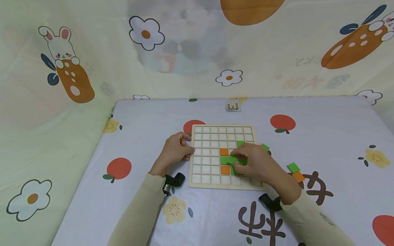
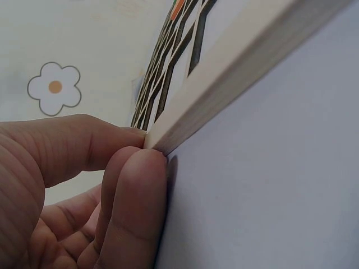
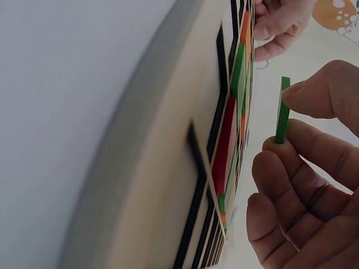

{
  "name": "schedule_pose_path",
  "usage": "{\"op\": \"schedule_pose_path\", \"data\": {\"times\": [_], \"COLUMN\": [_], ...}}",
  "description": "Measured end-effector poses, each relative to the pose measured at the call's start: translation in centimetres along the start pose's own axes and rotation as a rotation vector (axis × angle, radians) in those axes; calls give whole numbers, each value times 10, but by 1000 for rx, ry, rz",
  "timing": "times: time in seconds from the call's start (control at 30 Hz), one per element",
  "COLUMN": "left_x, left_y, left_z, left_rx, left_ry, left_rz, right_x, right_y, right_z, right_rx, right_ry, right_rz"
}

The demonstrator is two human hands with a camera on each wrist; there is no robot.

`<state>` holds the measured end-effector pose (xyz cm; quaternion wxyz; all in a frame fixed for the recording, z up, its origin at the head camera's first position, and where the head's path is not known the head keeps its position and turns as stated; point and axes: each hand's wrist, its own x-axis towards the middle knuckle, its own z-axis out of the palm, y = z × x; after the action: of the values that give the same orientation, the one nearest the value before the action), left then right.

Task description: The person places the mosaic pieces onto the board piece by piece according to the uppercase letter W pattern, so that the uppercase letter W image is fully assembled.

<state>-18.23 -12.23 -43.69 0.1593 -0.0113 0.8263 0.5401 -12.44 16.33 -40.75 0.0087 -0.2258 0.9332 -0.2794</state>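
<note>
A pale wooden grid board (image 1: 206, 186) lies on the table. My left hand (image 1: 174, 148) is at its left edge; in the left wrist view, thumb and finger pinch the wooden rim (image 2: 185, 120). Over the board's right half, my right hand (image 1: 257, 162) pinches a small green square tile (image 3: 283, 109) between thumb and fingertips, held on edge above the grid. Beneath and beside it, an orange tile (image 1: 224, 152), another orange tile (image 1: 225, 169) and several green tiles sit in cells. The right wrist view also shows a red tile (image 3: 225, 145) in the grid; my right hand partly hides that area.
Right of the board lie a loose green tile (image 1: 293, 167) and an orange tile (image 1: 298, 176), with one more green tile (image 1: 265, 147) nearer the board. A small card with a printed grid (image 1: 233, 105) is at the table's back. A patterned cloth covers the table (image 1: 147, 119).
</note>
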Motion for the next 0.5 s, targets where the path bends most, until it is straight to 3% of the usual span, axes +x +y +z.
{"op": "schedule_pose_path", "data": {"times": [0.3,0.5], "left_x": [1,-1], "left_y": [0,1], "left_z": [0,0], "left_rx": [13,20], "left_ry": [-1,1], "left_rz": [-2,1], "right_x": [9,13], "right_y": [-6,-6], "right_z": [12,18], "right_rx": [67,134], "right_ry": [-42,-56], "right_rz": [2,-62]}}
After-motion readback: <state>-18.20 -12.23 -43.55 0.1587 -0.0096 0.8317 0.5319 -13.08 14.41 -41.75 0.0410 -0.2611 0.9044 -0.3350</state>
